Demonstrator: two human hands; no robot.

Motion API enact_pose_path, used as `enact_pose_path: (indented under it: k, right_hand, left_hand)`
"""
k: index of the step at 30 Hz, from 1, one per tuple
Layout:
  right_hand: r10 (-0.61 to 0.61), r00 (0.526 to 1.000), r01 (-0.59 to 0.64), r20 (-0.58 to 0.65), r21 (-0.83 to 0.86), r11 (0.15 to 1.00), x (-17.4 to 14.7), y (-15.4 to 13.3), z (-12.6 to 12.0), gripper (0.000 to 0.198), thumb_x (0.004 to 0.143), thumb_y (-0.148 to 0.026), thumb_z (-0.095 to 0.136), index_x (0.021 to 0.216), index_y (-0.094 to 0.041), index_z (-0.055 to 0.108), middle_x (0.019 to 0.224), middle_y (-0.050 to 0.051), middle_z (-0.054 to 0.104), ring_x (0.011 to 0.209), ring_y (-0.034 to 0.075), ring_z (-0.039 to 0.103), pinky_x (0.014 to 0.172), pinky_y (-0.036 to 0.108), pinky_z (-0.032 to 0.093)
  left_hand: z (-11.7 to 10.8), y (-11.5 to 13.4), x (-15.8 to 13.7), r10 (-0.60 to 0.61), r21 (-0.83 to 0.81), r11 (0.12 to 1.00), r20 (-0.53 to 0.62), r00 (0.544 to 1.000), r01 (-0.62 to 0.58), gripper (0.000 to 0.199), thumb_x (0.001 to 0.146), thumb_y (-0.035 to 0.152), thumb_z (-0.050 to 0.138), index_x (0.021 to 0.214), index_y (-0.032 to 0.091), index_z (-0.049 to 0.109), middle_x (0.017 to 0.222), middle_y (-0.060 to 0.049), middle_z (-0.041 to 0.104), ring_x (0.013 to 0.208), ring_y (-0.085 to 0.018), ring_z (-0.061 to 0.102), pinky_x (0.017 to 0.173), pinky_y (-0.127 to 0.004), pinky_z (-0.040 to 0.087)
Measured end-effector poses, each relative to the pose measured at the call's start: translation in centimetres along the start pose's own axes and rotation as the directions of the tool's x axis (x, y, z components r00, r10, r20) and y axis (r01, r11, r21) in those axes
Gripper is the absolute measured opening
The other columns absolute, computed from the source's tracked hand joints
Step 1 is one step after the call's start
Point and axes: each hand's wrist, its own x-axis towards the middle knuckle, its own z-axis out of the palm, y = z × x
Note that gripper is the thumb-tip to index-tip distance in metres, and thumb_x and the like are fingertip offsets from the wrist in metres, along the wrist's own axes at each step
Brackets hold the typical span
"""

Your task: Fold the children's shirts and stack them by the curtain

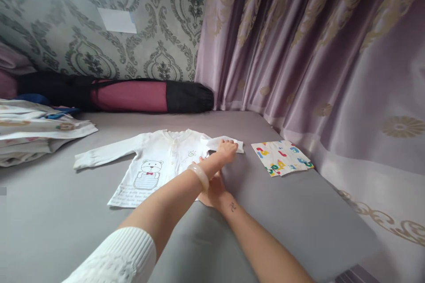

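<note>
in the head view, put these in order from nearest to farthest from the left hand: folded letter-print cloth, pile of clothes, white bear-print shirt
1. White bear-print shirt: the left hand is at one of its sleeves.
2. Folded letter-print cloth: just off to the hand's right.
3. Pile of clothes: far over at the left edge.

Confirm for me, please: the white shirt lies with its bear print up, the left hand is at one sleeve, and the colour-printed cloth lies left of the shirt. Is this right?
Not entirely: the head view shows the colour-printed cloth right of the white shirt, not left. The bear print does face up, and the left hand is at one sleeve.
</note>
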Motion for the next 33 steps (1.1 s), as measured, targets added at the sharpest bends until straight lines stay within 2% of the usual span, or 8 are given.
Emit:
enact_pose_path:
  k: [3,8,12,16,22,26,30,33]
  right_hand:
    - [0.021,1.000,-0.021,0.008,0.012,1.000,-0.4,-0.1,-0.2,0.065,0.096,-0.040,0.039,0.156,-0.022,0.020,0.160,0.006,0.023,0.148,0.033,0.014,0.120,0.055,0.010]
    - [0.039,0.996,-0.041,0.082,0.021,0.999,-0.4,-0.3,-0.6,0.070,0.098,-0.046,0.037,0.156,-0.017,0.014,0.162,0.009,0.014,0.149,0.033,0.006,0.120,0.055,0.008]
    - [0.033,0.997,-0.035,0.065,0.021,0.999,-0.4,-0.1,-0.2,0.073,0.097,-0.048,0.040,0.157,-0.020,0.010,0.161,0.007,0.018,0.149,0.033,0.004,0.120,0.056,0.009]
    - [-0.015,0.999,0.015,0.029,-0.003,1.000,-0.5,0.0,0.1,0.080,0.094,-0.050,0.048,0.156,-0.016,0.011,0.160,0.009,0.022,0.148,0.036,0.008,0.121,0.056,0.008]
    - [-0.032,0.999,0.032,0.013,0.001,0.999,-0.3,-0.1,0.2,0.068,0.097,-0.045,0.040,0.156,-0.022,0.016,0.156,0.007,0.034,0.147,0.036,0.016,0.120,0.056,0.007]
    - [-0.031,0.998,0.030,-0.063,-0.022,0.999,0.0,-0.1,0.6,0.058,0.098,-0.036,0.038,0.154,-0.029,0.026,0.153,0.004,0.040,0.145,0.034,0.024,0.118,0.062,0.008]
    - [0.058,0.992,-0.060,-0.109,-0.018,0.998,0.2,-0.2,0.8,0.056,0.098,-0.043,0.035,0.150,-0.021,0.037,0.154,0.013,0.038,0.144,0.033,0.027,0.115,0.061,0.018]
    - [0.105,0.990,-0.104,-0.095,0.008,0.995,0.4,-0.2,0.8,0.061,0.098,-0.052,0.032,0.149,-0.018,0.038,0.157,0.017,0.031,0.146,0.032,0.023,0.115,0.059,0.020]
  left_hand:
    - [0.5,1.3,1.0,-0.020,-0.020,1.000,0.027,0.999,0.021,0.034,0.084,0.019,0.059,0.118,0.014,0.062,0.122,-0.017,0.062,0.113,-0.029,0.058,0.094,-0.038,0.043]
    - [1.5,2.1,2.4,-0.057,-0.060,0.997,0.012,0.998,0.057,0.030,0.088,0.020,0.057,0.116,0.012,0.065,0.122,-0.021,0.061,0.117,-0.032,0.055,0.093,-0.037,0.046]
    - [2.3,2.1,3.3,-0.084,-0.089,0.993,-0.018,0.996,0.082,0.029,0.087,0.016,0.058,0.114,0.011,0.066,0.122,-0.022,0.061,0.118,-0.033,0.055,0.092,-0.038,0.047]
    - [2.5,2.2,3.6,-0.120,-0.127,0.985,-0.030,0.992,0.115,0.029,0.087,0.008,0.053,0.110,0.014,0.069,0.121,-0.020,0.063,0.119,-0.031,0.056,0.092,-0.037,0.049]
    - [1.5,1.2,3.3,-0.185,-0.253,0.953,-0.044,0.982,0.168,0.024,0.083,0.004,0.055,0.097,0.014,0.072,0.107,-0.018,0.069,0.107,-0.029,0.065,0.088,-0.033,0.049]
    - [0.1,-0.8,2.9,-0.272,-0.372,0.901,-0.087,0.958,0.222,0.024,0.085,0.016,0.054,0.103,0.014,0.070,0.105,-0.016,0.071,0.101,-0.027,0.067,0.081,-0.030,0.049]
    - [-1.5,-3.3,2.2,-0.379,-0.478,0.835,-0.140,0.915,0.273,0.028,0.083,0.023,0.057,0.108,0.016,0.066,0.103,-0.011,0.072,0.097,-0.024,0.067,0.077,-0.026,0.050]
    - [-2.8,-5.3,1.3,-0.498,-0.712,0.647,-0.126,0.858,0.271,0.026,0.076,0.024,0.064,0.100,0.015,0.067,0.090,-0.008,0.071,0.085,-0.022,0.067,0.068,-0.025,0.050]
